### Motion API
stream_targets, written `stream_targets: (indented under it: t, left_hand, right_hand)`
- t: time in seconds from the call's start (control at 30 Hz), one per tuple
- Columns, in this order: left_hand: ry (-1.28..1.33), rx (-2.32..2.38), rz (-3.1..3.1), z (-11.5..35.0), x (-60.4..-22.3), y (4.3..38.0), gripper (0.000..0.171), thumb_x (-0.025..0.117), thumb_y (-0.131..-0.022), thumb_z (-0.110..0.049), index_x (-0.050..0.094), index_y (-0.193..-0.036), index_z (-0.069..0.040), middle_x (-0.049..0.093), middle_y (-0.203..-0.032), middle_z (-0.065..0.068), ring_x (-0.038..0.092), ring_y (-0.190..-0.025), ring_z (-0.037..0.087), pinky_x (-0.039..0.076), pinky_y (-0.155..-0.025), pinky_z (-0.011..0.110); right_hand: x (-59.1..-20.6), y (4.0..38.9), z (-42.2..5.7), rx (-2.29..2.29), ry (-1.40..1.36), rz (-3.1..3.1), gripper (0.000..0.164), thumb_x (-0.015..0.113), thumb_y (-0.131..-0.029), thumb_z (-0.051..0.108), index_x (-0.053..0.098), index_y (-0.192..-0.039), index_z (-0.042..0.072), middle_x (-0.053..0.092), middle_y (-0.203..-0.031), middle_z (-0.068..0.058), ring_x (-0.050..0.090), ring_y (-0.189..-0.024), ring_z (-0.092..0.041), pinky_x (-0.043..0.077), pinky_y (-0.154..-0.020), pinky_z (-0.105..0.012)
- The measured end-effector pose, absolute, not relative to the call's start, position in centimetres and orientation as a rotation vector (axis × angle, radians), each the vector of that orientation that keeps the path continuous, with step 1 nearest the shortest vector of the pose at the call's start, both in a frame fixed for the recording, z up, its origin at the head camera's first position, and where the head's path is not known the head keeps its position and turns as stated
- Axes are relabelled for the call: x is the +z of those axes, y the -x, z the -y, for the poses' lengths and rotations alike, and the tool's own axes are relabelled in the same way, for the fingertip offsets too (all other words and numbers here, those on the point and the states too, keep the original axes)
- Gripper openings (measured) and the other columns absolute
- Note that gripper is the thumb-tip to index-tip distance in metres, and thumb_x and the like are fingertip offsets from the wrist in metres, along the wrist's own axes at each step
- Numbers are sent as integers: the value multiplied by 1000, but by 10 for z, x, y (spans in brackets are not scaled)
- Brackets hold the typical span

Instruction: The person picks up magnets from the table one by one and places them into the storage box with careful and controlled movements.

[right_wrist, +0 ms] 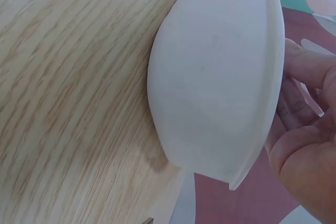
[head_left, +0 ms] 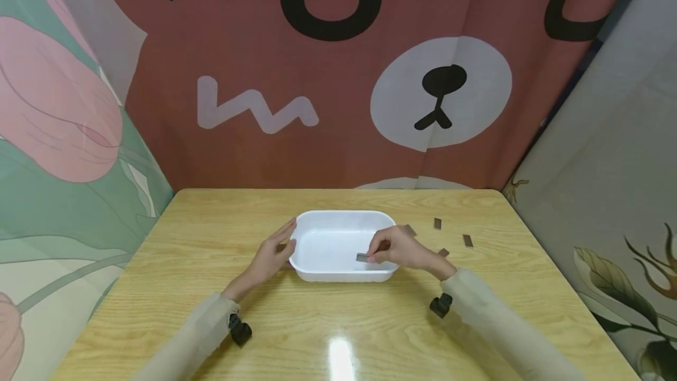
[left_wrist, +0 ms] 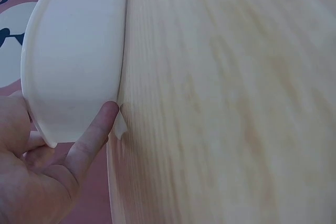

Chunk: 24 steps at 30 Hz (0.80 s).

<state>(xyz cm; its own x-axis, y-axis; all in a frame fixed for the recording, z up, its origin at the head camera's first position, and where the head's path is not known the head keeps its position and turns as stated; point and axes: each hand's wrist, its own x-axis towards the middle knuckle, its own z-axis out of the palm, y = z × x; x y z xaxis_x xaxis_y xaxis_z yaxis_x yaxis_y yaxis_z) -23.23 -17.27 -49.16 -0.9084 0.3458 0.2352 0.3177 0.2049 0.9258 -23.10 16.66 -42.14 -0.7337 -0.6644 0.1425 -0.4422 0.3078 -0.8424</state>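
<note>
**Dark tile (head_left: 362,257) pinched over white basin (head_left: 322,251)**

The tile sits at the tips of the right hand (head_left: 402,246), pinched between thumb and fingers, the other fingers curled in. It juts out past them toward the left, over the basin's interior near the right end; whether it touches the floor of the basin cannot be told. The left hand (head_left: 271,260) lies against the basin's opposite end, its fingers extended along the outer wall.

The tile is a thin, flat rectangle with a slight sheen. The basin is smooth and white, oblong with rounded corners, its walls flaring up to a lipped rim. Similar dark rectangles (head_left: 437,223) lie scattered beyond its right end on the counter (head_left: 211,228), a yellowish wood-grain surface with rounded far corners and a glossy highlight near the front.
</note>
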Motion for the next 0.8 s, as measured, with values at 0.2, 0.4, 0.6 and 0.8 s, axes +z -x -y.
stream_targets:
  t: [0.2, 0.4, 0.6, 0.8]
  left_hand:
    - [-682, 1862, -2416, 173, -491, 233, 53, 51, -104, -5, 29, -151, 7, 16, -161, 21, 58, -110, 52, 64, -69, 32]
    - [-708, 1866, -2400, 172, -490, 232, 52, 48, -103, 2, 27, -150, 8, 15, -161, 23, 57, -111, 54, 64, -69, 33]
    - [-684, 1866, -2405, 171, -491, 232, 52, 48, -102, 3, 28, -150, 8, 16, -161, 21, 56, -111, 54, 64, -69, 33]
    - [-642, 1870, -2390, 171, -491, 232, 53, 49, -103, 1, 28, -151, 7, 16, -162, 19, 55, -114, 54, 64, -69, 33]
  right_hand:
    - [-408, 224, -156, -1406, 1027, -2315, 4, 71, -84, -12, 72, -87, -10, 69, -85, -25, 67, -75, -43, 64, -68, -39]
    - [-411, 226, -152, -1430, 1054, -2278, 4, 70, -83, -16, 70, -86, -13, 68, -84, -28, 66, -76, -47, 64, -68, -38]
    - [-415, 226, -148, -1435, 1084, -2279, 5, 70, -81, -18, 69, -84, -14, 68, -82, -29, 66, -74, -48, 64, -67, -40]
    - [-418, 228, -145, -1428, 1115, -2278, 5, 70, -81, -17, 69, -84, -14, 68, -81, -28, 66, -70, -47, 64, -64, -45]
